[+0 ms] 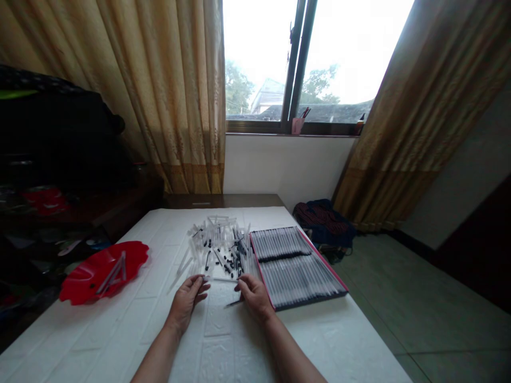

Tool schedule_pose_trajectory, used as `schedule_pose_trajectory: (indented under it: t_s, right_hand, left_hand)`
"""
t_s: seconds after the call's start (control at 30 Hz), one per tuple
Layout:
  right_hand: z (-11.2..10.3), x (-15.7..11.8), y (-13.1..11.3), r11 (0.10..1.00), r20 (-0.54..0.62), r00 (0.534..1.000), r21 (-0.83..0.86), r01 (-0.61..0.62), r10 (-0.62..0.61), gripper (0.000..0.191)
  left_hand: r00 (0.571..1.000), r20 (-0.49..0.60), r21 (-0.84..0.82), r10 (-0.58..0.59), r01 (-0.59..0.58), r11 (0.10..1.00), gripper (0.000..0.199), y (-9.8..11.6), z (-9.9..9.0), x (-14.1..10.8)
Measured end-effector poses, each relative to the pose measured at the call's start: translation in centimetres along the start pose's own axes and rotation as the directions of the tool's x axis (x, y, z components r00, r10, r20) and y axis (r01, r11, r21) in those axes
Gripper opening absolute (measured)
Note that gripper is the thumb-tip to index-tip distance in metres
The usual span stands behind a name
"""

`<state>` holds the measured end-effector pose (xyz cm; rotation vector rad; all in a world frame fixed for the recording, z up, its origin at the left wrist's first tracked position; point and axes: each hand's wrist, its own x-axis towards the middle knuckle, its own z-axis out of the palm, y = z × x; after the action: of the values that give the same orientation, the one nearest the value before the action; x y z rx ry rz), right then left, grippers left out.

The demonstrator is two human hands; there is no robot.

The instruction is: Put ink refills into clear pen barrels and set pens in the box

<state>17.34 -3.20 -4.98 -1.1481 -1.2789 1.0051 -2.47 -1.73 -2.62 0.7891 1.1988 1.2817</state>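
A loose heap of transparent plastic pen barrels (211,247) and small black pen parts (229,260) lies on the white table top (223,346). My left hand (187,302) is at the heap's near edge, its fingertips pinching a small transparent piece (206,277). My right hand (254,298) rests beside the tray, and a slim dark pen part (234,303) sticks out from under its fingers. A transparent barrel (225,279) lies between both hands. The tray of packed pens (297,268) stands right of my right hand.
A red plastic plate (104,272) holding several barrels sits left on the table. Beyond stand a dark wooden cabinet (80,210), a bundle of dark cloth (323,226) on the floor, curtains, and a window.
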Motion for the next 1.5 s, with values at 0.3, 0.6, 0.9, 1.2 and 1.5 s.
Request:
schedule_pose_trajectory:
  t_s: [0.3, 0.6, 0.9, 1.2, 1.5]
  right_hand:
    - [0.2, 0.1, -0.1, 1.000, -0.021, 1.000, -0.006, 0.001, -0.001, 0.030]
    - [0.1, 0.0, 0.1, 1.000, -0.018, 1.000, 0.024, -0.012, 0.012, 0.025]
    - [0.1, -0.1, 0.8, 0.999, -0.012, 1.000, 0.049, -0.015, 0.015, 0.035]
    - [-0.3, -0.2, 0.6, 0.998, -0.021, 0.999, 0.054, -0.040, 0.041, 0.039]
    - [-0.3, -0.1, 1.0, 0.997, -0.083, 0.995, 0.062, -0.049, 0.055, 0.045]
  left_hand:
    - [1.000, 0.006, -0.010, 0.006, -0.006, 1.000, 0.026, 0.0, -0.1, -0.1]
    - [1.000, 0.019, 0.001, 0.017, -0.017, 1.000, 0.034, -0.2, -0.3, -0.1]
    - [0.999, 0.046, 0.015, 0.015, -0.016, 1.000, 0.038, -0.2, -0.5, -0.2]
    - [0.998, 0.058, 0.029, 0.005, -0.007, 1.000, 0.039, -0.3, -0.7, -0.3]
    - [0.997, 0.028, 0.088, 0.069, -0.071, 0.994, 0.045, -0.2, 0.0, -0.6]
